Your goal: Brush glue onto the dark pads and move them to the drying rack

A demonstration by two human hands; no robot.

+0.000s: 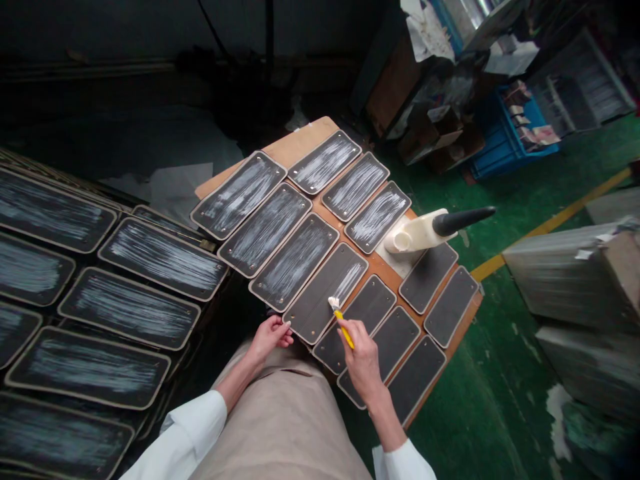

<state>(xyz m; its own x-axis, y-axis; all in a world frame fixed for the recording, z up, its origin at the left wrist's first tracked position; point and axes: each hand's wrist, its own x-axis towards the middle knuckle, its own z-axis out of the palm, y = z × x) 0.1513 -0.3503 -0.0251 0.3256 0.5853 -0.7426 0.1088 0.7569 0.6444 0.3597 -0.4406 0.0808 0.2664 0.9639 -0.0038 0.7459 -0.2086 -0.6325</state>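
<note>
My right hand [361, 353] is closed round a brush with a yellow handle [345, 329]. The pale bristles touch a dark rounded panel [315, 300], where a white streak runs up toward its far end. At that panel's near left corner, my left hand [273, 337] pinches the edge between thumb and fingers. Several panels streaked with white [294, 262] lie beyond it on the brown board [385, 275], while plain dark panels [404, 335] lie to its right. A cream bottle with a black nozzle [417, 232] is at the board's right side.
More white-streaked panels [131, 307] lie in rows on the left. A blue crate [493, 150] and cardboard boxes [433, 133] stand at the back right. Pale stacked blocks [565, 267] are at the right, beside a yellow line on the green floor [480, 393].
</note>
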